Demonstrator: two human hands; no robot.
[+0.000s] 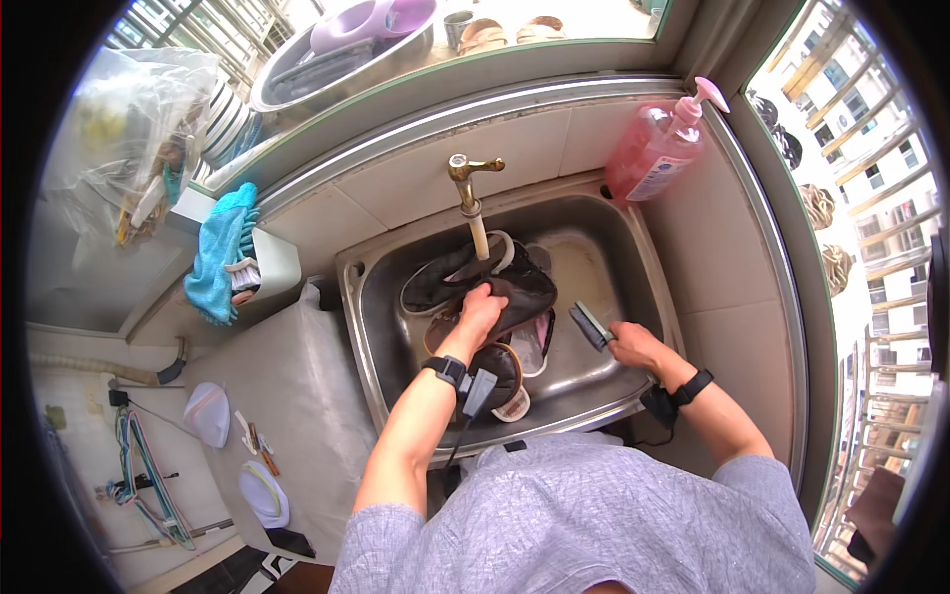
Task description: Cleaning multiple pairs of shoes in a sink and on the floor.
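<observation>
My left hand (481, 315) grips a dark brown shoe (523, 301) under the spout of the brass faucet (466, 185). In my right hand (634, 344) is a scrub brush (589, 325) with dark grey bristles, held over the right part of the stainless steel sink (623, 379), apart from the shoe. Several other shoes lie in the sink around and below the held one, among them a black shoe (424, 288) at the left. Whether water runs from the spout, I cannot tell.
A pink pump bottle (657, 160) stands at the sink's back right corner. Left of the sink, a white holder (278, 263) carries a blue microfibre cloth (223, 252) and a white brush (243, 275). A grey-covered surface (297, 386) at left bears clothespins (260, 445) and white mesh pieces (263, 494).
</observation>
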